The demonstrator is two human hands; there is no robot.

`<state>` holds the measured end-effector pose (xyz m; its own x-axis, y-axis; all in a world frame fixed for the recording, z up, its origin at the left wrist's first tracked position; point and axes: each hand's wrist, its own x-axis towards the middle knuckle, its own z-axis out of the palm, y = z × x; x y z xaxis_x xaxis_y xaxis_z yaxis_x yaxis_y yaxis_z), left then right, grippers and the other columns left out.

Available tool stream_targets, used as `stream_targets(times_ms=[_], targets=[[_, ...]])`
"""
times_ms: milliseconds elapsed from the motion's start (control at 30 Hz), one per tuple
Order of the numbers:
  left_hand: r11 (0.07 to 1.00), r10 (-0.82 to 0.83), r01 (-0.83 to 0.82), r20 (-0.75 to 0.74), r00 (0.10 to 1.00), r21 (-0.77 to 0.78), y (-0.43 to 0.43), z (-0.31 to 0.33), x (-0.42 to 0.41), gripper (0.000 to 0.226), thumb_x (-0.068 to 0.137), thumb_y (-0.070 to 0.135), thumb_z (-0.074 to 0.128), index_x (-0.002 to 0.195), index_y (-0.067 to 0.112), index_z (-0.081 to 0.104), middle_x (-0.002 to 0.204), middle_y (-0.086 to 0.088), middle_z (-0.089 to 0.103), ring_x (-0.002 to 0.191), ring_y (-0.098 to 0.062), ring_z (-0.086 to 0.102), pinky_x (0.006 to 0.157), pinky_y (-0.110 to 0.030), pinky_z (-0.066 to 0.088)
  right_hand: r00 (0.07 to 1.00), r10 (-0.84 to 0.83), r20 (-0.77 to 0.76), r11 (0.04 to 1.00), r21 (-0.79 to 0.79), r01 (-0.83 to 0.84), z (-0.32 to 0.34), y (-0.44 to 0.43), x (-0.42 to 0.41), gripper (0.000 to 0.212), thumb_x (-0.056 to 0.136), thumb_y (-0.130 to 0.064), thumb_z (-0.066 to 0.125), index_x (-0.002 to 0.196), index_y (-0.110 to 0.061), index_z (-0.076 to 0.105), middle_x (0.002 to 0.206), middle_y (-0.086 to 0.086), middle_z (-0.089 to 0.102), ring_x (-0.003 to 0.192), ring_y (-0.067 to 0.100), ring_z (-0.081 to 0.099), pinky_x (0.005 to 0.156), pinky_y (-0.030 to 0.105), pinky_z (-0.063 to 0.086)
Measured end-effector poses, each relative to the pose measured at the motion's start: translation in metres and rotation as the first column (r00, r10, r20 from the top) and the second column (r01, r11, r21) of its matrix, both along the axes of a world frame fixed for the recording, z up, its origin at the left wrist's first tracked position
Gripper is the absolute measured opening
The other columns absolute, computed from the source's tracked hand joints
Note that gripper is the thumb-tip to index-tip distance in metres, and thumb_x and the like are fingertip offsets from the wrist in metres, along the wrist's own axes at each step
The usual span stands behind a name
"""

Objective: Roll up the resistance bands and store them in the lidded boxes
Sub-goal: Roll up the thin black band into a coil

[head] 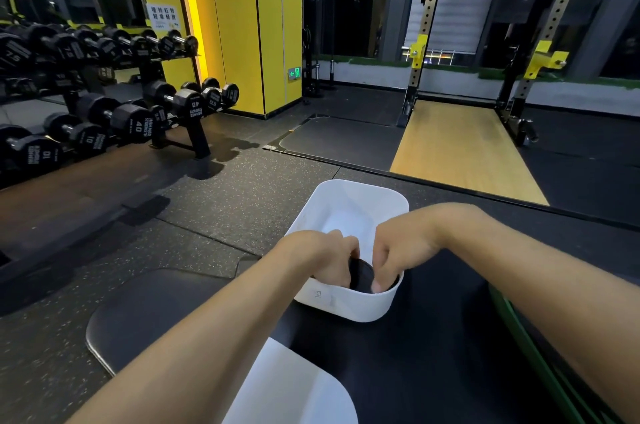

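I am lowering a rolled black rubber resistance band point(362, 276) into the near end of an open white rounded plastic box point(346, 305), which is sitting on the dark surface in front of me. My left hand point(323, 253) is curling its fingers round the left side of the coil, and my right hand point(398, 247) is doing the same on the right, fingertips reaching down inside the box wall. Both hands are closed on the roll, neither one free.

I am judging the band to be light, soft and springy; a coil like this wants to unwind the moment the pressure comes off. So I am taking it across its flat sides, squeezing the layers together, not by the loose outer end. The rubber looks grippy rather than slick.

A flat white plastic lid point(294, 385) is lying just below my forearms, partly over a black padded bench point(145, 312). A green rubber band point(540, 364) is lying unrolled under my right forearm. It is the next one to roll, I am guessing.
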<state>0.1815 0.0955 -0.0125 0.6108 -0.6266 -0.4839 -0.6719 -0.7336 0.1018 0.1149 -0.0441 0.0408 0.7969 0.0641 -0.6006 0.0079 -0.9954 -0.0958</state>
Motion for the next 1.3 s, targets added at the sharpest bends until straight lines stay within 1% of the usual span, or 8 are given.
stream_targets(times_ms=[167, 300, 433, 733, 867, 1000, 1133, 1300], targets=[[1.000, -0.002, 0.002, 0.017, 1.000, 0.011, 0.001, 0.000, 0.000, 0.066, 0.094, 0.031, 0.068, 0.152, 0.031, 0.037, 0.139, 0.002, 0.043, 0.119, -0.031, 0.059, 0.094, -0.046, 0.053, 0.997, 0.010, -0.076, 0.999, -0.030, -0.013, 0.006, 0.010, 0.001, 0.007, 0.085, -0.040, 0.076, 0.085, -0.035, 0.080, 0.100, -0.019, 0.075, 0.107, 0.007, 0.066, 0.101, 0.029, 0.051], [1.000, 0.004, -0.004, 0.026, 1.000, -0.003, 0.000, 0.000, 0.000, 0.062, 0.094, 0.030, 0.067, 0.150, 0.031, 0.040, 0.136, 0.001, 0.046, 0.115, -0.030, 0.059, 0.096, -0.047, 0.054, 0.997, 0.052, -0.053, 0.971, -0.231, -0.063, 0.002, 0.021, 0.006, 0.016, 0.088, -0.029, 0.072, 0.074, -0.025, 0.066, 0.078, -0.007, 0.060, 0.079, 0.017, 0.056, 0.076, 0.029, 0.046], [0.999, 0.026, -0.026, 0.037, 0.999, -0.023, 0.001, -0.002, -0.001, 0.063, 0.094, 0.029, 0.067, 0.151, 0.029, 0.040, 0.135, -0.002, 0.047, 0.113, -0.030, 0.059, 0.088, -0.042, 0.053, 0.995, 0.100, 0.016, 0.919, -0.384, -0.087, -0.015, 0.023, 0.007, 0.024, 0.094, -0.027, 0.057, 0.072, -0.021, 0.050, 0.077, -0.003, 0.051, 0.072, 0.018, 0.044, 0.081, 0.032, 0.042], [0.998, 0.064, -0.063, -0.013, 0.998, 0.012, 0.005, 0.002, -0.004, 0.068, 0.093, 0.035, 0.065, 0.154, 0.032, 0.035, 0.138, -0.003, 0.041, 0.116, -0.032, 0.055, 0.092, -0.045, 0.052, 0.970, 0.165, 0.180, 0.978, -0.153, -0.138, -0.023, 0.007, 0.005, 0.011, 0.085, -0.016, 0.071, 0.081, -0.021, 0.062, 0.077, -0.006, 0.061, 0.080, 0.021, 0.058, 0.060, 0.028, 0.042], [0.997, 0.074, -0.074, -0.045, 0.996, 0.012, 0.002, 0.008, -0.012, 0.061, 0.093, 0.046, 0.062, 0.149, 0.037, 0.040, 0.130, 0.001, 0.041, 0.108, -0.027, 0.048, 0.090, -0.040, 0.045, 0.973, 0.139, 0.184, 0.986, -0.120, -0.118, -0.022, 0.001, 0.008, 0.027, 0.086, -0.025, 0.078, 0.111, -0.030, 0.067, 0.090, -0.015, 0.059, 0.093, 0.016, 0.056, 0.075, 0.032, 0.049], [0.993, 0.115, -0.114, -0.015, 0.993, 0.038, -0.002, 0.003, -0.014, 0.070, 0.092, 0.058, 0.062, 0.149, 0.026, 0.036, 0.141, -0.004, 0.038, 0.110, -0.032, 0.050, 0.098, -0.047, 0.048, 0.981, 0.137, 0.134, 0.976, -0.186, -0.110, -0.025, 0.000, 0.012, 0.008, 0.085, -0.030, 0.075, 0.093, -0.030, 0.077, 0.097, -0.012, 0.074, 0.102, 0.017, 0.060, 0.096, 0.035, 0.047], [0.994, 0.104, -0.104, -0.011, 0.994, 0.029, -0.006, 0.008, -0.023, 0.063, 0.102, 0.054, 0.050, 0.154, 0.023, 0.032, 0.142, -0.007, 0.036, 0.120, -0.029, 0.043, 0.104, -0.046, 0.042, 0.987, 0.120, 0.111, 0.956, -0.282, -0.085, -0.024, 0.010, 0.015, 0.024, 0.088, -0.041, 0.069, 0.075, -0.022, 0.060, 0.078, -0.004, 0.060, 0.092, 0.022, 0.052, 0.079, 0.033, 0.034], [0.989, 0.141, -0.142, 0.017, 0.990, 0.044, -0.011, 0.003, -0.025, 0.069, 0.101, 0.052, 0.049, 0.156, 0.020, 0.023, 0.153, -0.013, 0.029, 0.117, -0.034, 0.051, 0.090, -0.042, 0.041, 0.980, 0.109, 0.169, 0.946, -0.319, -0.050, -0.029, 0.009, 0.014, 0.021, 0.087, -0.032, 0.072, 0.073, -0.023, 0.059, 0.083, -0.004, 0.063, 0.101, 0.022, 0.060, 0.084, 0.037, 0.027]])
